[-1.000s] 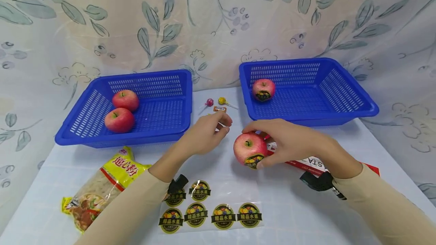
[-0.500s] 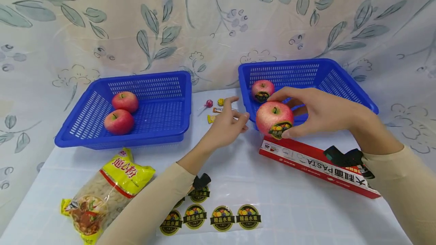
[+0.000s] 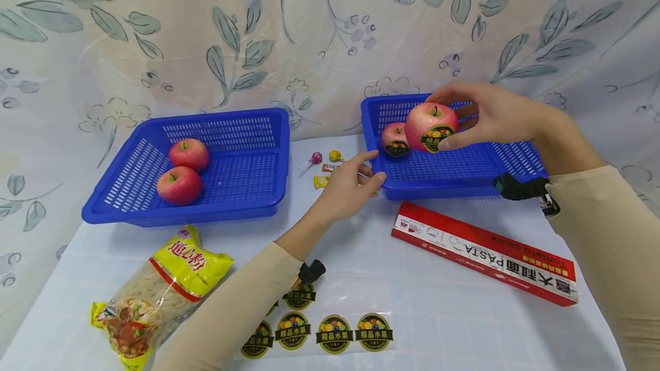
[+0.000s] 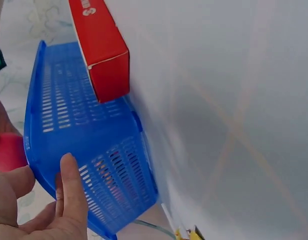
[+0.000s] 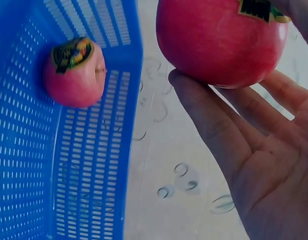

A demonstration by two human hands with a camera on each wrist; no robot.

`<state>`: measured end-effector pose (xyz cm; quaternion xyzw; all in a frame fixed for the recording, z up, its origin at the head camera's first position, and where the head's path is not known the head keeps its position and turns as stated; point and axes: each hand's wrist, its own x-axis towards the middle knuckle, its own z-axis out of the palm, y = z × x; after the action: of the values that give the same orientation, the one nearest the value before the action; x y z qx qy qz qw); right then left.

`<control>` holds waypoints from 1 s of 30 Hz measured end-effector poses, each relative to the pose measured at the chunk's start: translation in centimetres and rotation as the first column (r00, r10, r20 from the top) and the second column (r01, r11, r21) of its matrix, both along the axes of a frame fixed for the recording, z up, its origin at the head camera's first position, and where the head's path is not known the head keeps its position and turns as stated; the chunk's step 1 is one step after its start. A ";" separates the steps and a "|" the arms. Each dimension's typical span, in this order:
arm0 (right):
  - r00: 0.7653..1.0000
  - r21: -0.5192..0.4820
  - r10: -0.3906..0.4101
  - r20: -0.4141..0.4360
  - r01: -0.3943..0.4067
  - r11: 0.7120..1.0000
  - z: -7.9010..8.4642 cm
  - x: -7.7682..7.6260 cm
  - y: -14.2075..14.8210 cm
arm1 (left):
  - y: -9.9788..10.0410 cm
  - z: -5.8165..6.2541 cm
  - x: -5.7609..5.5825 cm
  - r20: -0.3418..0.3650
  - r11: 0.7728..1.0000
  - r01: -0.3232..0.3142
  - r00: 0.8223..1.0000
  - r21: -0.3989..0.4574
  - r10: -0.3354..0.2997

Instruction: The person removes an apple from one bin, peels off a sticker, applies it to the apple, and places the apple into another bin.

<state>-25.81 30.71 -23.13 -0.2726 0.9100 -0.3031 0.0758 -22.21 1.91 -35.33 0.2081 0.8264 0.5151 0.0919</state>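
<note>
My right hand (image 3: 497, 113) holds a red apple (image 3: 420, 119) between thumb and fingers, raised over the right blue basket (image 3: 438, 192). A round black-and-gold sticker (image 3: 438, 137) is on the apple's side, partly under the thumb. Inside that basket, near its left wall, sits another stickered apple (image 3: 393, 133). My left hand (image 3: 353, 188) is at the basket's near left corner, index finger extended to the rim and the other fingers loosely bent. In the left wrist view its fingers (image 4: 71, 187) lie beside the blue wall; firm contact cannot be made out.
Two plain apples (image 3: 179, 185) lie in the left blue basket (image 3: 242, 173). Lollipops (image 3: 315, 158) and small wrapped candies (image 3: 321, 181) lie between the baskets. In front are a bag of pasta (image 3: 160, 296), a clear sheet of several stickers (image 3: 334, 334) and a red-and-white pasta box (image 3: 484, 253).
My right hand has carried the apple from the table's middle up and to the right, over the right basket. My left hand has moved right, to that basket's corner.
</note>
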 end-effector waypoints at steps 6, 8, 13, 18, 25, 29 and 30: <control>0.998 0.002 -0.048 0.041 0.048 0.999 -0.7 -3.0 1.6 | 0.0 0.2 0.3 0.020 1.000 0.003 1.000 -0.022 -0.003; 0.995 -0.004 -0.069 0.071 0.070 0.998 -1.2 -3.8 2.2 | 0.1 0.2 0.3 0.017 1.000 0.006 1.000 -0.023 -0.006; 0.980 0.015 -0.131 0.151 0.130 0.991 -2.7 -5.9 3.5 | 0.0 0.3 0.3 -0.013 1.000 0.011 1.000 -0.028 -0.011; 0.958 0.076 -0.180 0.221 0.167 0.983 -4.6 -8.1 4.4 | -0.2 0.4 0.3 -0.012 0.999 0.020 1.000 -0.044 -0.020; 0.923 0.130 -0.232 0.307 0.201 0.971 -6.8 -10.0 5.0 | -0.4 0.5 0.1 -0.025 1.000 0.023 0.999 -0.017 -0.024; 0.895 0.150 -0.246 0.373 0.204 0.967 -8.1 -10.4 5.7 | -0.3 0.5 0.1 -0.009 0.999 0.026 1.000 -0.031 -0.027; 0.888 0.152 -0.248 0.386 0.204 0.967 -8.4 -10.5 5.8 | -0.3 0.5 0.1 -0.001 0.999 0.026 1.000 -0.035 -0.026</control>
<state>-36.31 36.55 -31.50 -0.0920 0.9153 -0.3103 0.2398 -22.10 1.65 -34.81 0.2176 0.8326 0.4992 0.1014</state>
